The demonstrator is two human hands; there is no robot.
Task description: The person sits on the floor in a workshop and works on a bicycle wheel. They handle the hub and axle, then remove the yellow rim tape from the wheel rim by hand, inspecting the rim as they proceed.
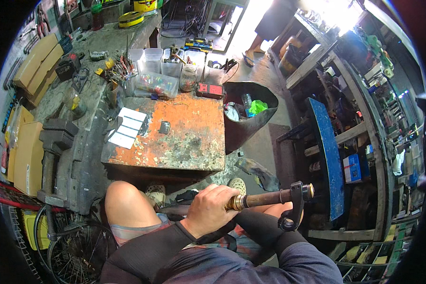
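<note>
My left hand is closed around the brass-coloured end of a worn brown metal tube, held over my lap. The tube points to the right and tilts slightly upward. At its far right end sits a black arm-like bracket, which hangs down to a ringed end. My right forearm, in a dark sleeve, crosses inward behind the left one. The right hand itself is hidden.
Ahead stands a low worn orange table with a paper sheet, parts boxes and a red case. A bench vise is at left. A dark bin and a blue board are at right. Another person's foot shows at the back.
</note>
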